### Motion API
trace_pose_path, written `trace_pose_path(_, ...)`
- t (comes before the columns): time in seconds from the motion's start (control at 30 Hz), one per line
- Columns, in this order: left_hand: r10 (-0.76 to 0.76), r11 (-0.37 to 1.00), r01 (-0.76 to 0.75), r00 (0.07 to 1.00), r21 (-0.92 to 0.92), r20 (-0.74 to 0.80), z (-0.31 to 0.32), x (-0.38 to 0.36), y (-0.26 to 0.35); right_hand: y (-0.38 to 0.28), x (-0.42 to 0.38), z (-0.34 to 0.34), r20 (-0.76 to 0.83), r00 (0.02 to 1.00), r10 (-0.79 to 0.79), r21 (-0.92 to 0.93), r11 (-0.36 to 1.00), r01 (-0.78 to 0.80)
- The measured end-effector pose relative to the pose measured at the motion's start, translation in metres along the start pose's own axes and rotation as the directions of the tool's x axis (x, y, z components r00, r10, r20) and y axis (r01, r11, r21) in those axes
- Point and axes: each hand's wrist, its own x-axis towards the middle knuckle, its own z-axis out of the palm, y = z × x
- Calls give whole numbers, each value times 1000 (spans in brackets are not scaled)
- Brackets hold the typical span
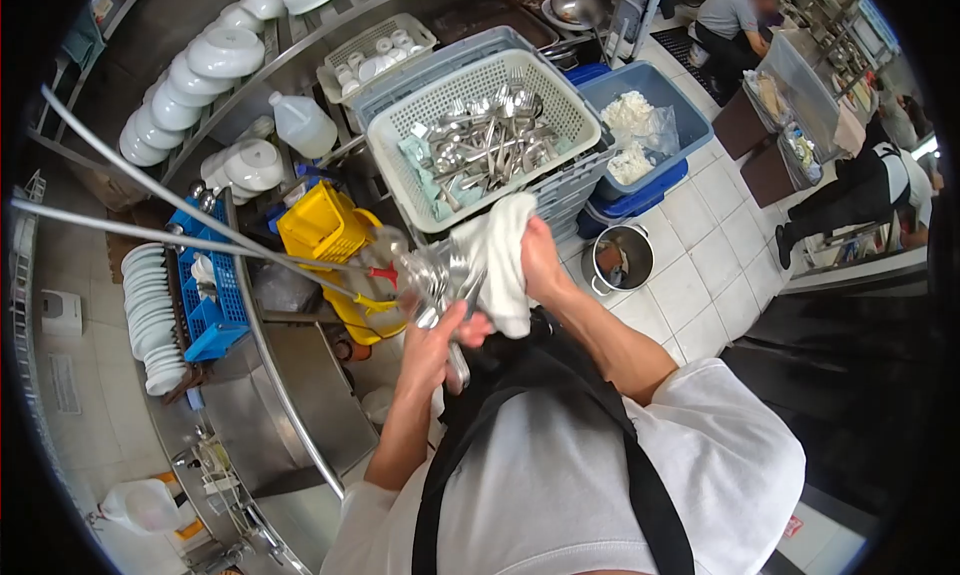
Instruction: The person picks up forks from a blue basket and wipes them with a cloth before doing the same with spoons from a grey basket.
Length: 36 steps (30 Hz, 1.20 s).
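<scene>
Facing a stack of grey-blue crates (565, 203), with a blue tub (690, 125) just beside it at the right. Topped by a pale perforated basket (385, 150) full of loose cutlery (490, 140), just beyond both hands. Seen to the left, near the basket: a yellow bucket (315, 225). Set on the tiled floor to the right: a metal pot (590, 270). Draped from the right hand (542, 260): a white cloth (507, 260), gripped along its right side with bent fingers, too covered to tell where the thumb presses. Held in the left hand (440, 343): a bunch of forks and spoons (430, 275), heads upward and outward, handle ends poking out below the palm. Clasped with fingers curled around the handles, partly blurred. Positioned left of the cloth, against its edge.
</scene>
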Motion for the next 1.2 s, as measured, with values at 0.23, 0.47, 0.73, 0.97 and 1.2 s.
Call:
trace_pose_path(0.23,91,995,-90,996,30,-21,-7,5,-12,51,-18,3,-62,958,280,106,956,-273)
trace_pose_path(0.47,143,990,-142,989,24,-26,-16,-10,-10,6,8,-11,-76,989,126,216,970,-106)
trace_pose_path(0.73,165,985,-169,977,-19,-132,-9,9,-23,59,9,-11,-116,955,275,183,951,-251)
trace_pose_path(0.97,227,970,-218,970,111,-83,-21,18,-33,58,-7,-3,324,820,473,-395,855,-337)
trace_pose_path(1.2,-120,952,113,993,-284,-8,-54,23,-40,-32,47,-3,41,988,-148,-770,626,125)
